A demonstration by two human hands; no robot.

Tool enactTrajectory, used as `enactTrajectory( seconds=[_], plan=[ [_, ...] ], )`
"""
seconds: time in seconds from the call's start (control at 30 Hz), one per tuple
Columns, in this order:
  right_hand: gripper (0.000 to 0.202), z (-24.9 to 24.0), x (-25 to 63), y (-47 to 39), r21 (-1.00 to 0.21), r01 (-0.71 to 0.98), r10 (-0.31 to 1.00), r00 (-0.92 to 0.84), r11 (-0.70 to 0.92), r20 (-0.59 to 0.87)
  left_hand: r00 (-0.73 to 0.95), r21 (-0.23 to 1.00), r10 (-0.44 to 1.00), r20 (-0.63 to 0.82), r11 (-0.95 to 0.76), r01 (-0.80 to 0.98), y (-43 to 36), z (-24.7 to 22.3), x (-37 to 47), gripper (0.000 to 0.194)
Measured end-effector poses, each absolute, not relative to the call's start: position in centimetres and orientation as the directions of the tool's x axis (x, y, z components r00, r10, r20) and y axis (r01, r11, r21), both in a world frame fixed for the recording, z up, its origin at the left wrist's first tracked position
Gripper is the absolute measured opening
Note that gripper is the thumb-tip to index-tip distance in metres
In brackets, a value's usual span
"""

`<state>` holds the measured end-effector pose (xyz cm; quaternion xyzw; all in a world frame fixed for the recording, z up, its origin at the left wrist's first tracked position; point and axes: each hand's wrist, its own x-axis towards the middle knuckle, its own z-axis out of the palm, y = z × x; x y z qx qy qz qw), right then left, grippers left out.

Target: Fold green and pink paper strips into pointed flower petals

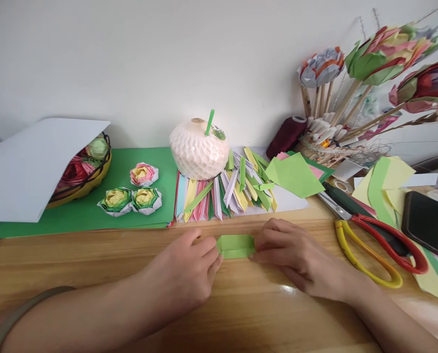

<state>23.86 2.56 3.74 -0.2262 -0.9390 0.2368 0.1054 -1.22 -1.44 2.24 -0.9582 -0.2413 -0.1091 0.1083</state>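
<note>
On our wooden counter (252, 314), our left hand (189, 267) and right hand (303, 257) pinch opposite ends of a green paper (237, 246), likely light and easily creased, best held by its edges.

Prob. home craft spot: wood tbl (241, 304) w/ paper flowers (380, 54), scissors (368, 220).

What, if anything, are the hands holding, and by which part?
A green paper strip: left hand at its left end, right hand at its right end.
</note>
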Motion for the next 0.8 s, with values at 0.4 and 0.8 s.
enactTrajectory(
  seconds=[0.4,0.8],
  plan=[
    [0.037,3.3,23.6,2.1,-0.662,0.358,0.502,-0.864,0.659,0.033,0.794,-0.206,0.480,0.373,-0.791,0.576,-0.6,1.6,-1.1,0.023],
    [0.028,1.5,21.9,0.8,-0.389,0.335,0.470,-0.817,0.858,0.334,0.755,0.019,0.593,0.279,-0.790,0.613,0.2,0.5,-0.9,0.026]
  ],
)
